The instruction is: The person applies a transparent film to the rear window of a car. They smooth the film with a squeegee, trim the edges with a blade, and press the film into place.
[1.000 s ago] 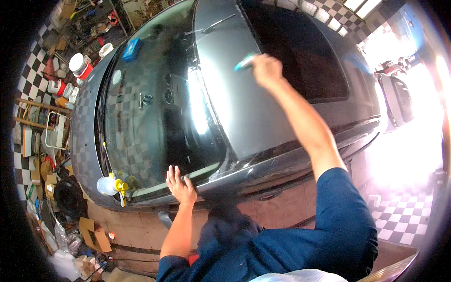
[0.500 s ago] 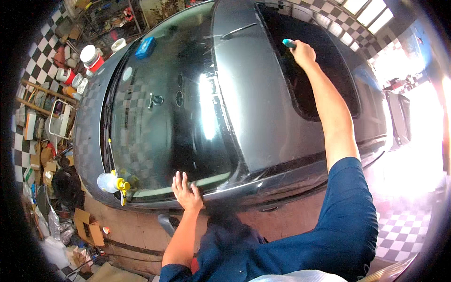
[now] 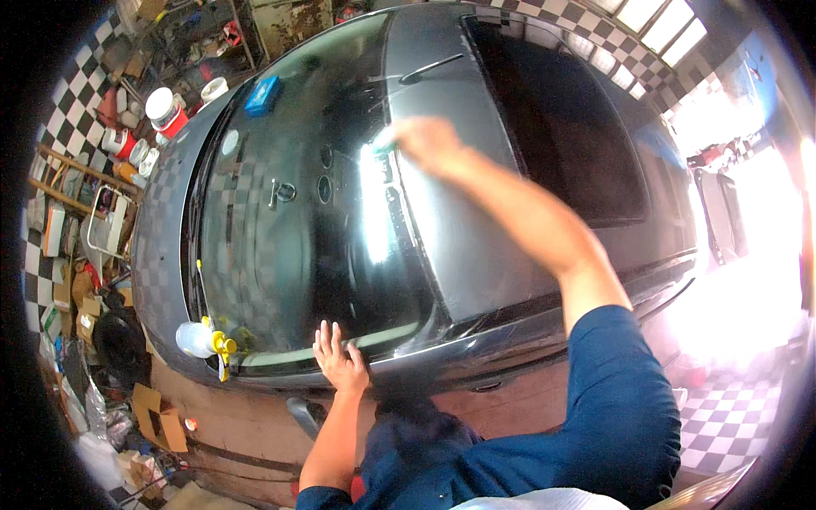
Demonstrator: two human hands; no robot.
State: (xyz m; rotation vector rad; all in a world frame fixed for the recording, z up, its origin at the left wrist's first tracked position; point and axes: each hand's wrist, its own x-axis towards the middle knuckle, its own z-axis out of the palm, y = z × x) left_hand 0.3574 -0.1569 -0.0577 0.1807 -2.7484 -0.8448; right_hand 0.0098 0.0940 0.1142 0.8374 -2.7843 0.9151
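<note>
A dark grey car [image 3: 442, 246] lies under both my arms. My right hand [image 3: 429, 144], smeared by motion, is closed round a small teal tool [image 3: 386, 143] at the top edge of the windshield [image 3: 263, 280]; its exact kind I cannot make out. With fingers spread, my left hand [image 3: 342, 360] rests at the near edge of the windshield and holds nothing. To its left a clear spray bottle with a yellow head [image 3: 197, 339] sits at the glass's lower near corner. A blue box-like object [image 3: 263, 95] lies on the far side of the windshield.
A dark sunroof panel [image 3: 569, 127] and a thin antenna [image 3: 432, 68] are on the roof. Beyond the hood stand white and red buckets [image 3: 164, 110]. Clutter, a white metal frame [image 3: 106, 223] and an open cardboard box [image 3: 158, 416] line the left side.
My right hand has swung left with the teal tool, from the sunroof to the windshield's top edge. My left hand has barely moved.
</note>
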